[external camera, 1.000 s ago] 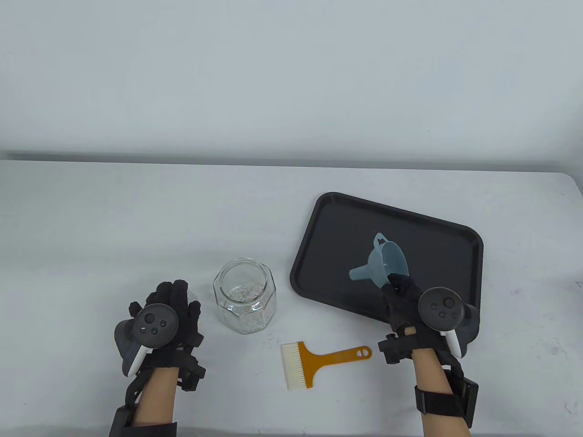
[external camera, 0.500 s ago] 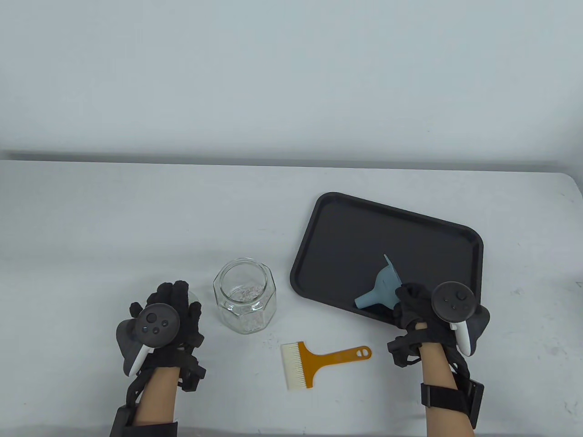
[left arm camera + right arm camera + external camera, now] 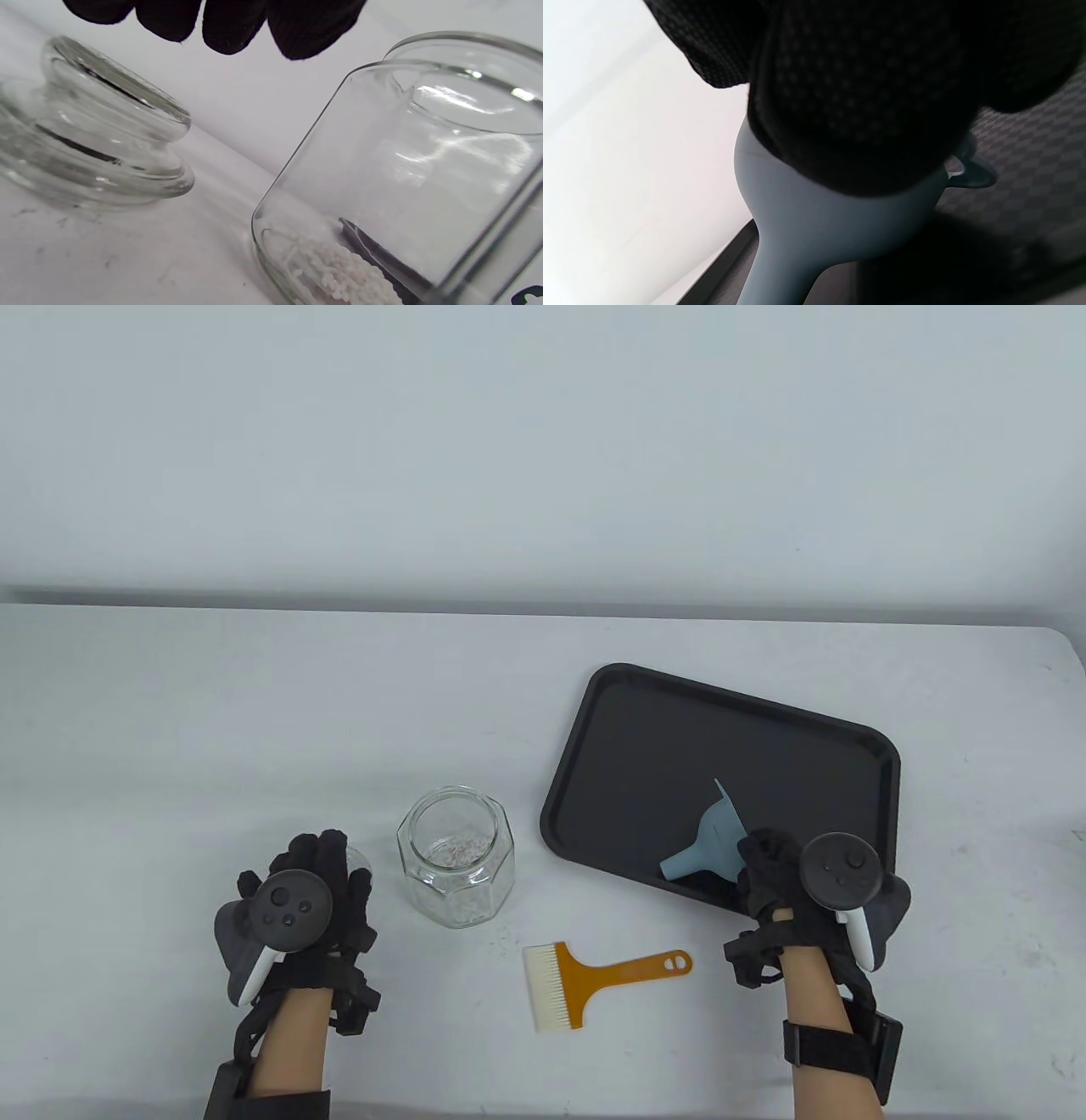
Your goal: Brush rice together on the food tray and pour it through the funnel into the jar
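Observation:
The black food tray (image 3: 679,729) lies right of centre, and no rice shows on its bare surface. My right hand (image 3: 755,857) grips a pale blue funnel (image 3: 708,838) low over the tray's near edge, spout pointing left. In the right wrist view my gloved fingers (image 3: 861,106) wrap the funnel (image 3: 818,228) above the tray (image 3: 1031,161). The open glass jar (image 3: 456,869) stands left of the tray with some rice (image 3: 339,275) in its bottom. My left hand (image 3: 318,857) lies flat beside the jar (image 3: 403,169), its fingertips (image 3: 229,25) over the glass lid (image 3: 97,127).
A brush (image 3: 594,980) with an orange handle and white bristles lies on the white table between jar and right wrist. The table's far edge meets a pale wall. The glass lid (image 3: 361,858) peeks out from under my left fingers.
My right hand has lowered the funnel towards the tray's near edge and tipped it onto its side, then stayed put. The left hand has barely shifted.

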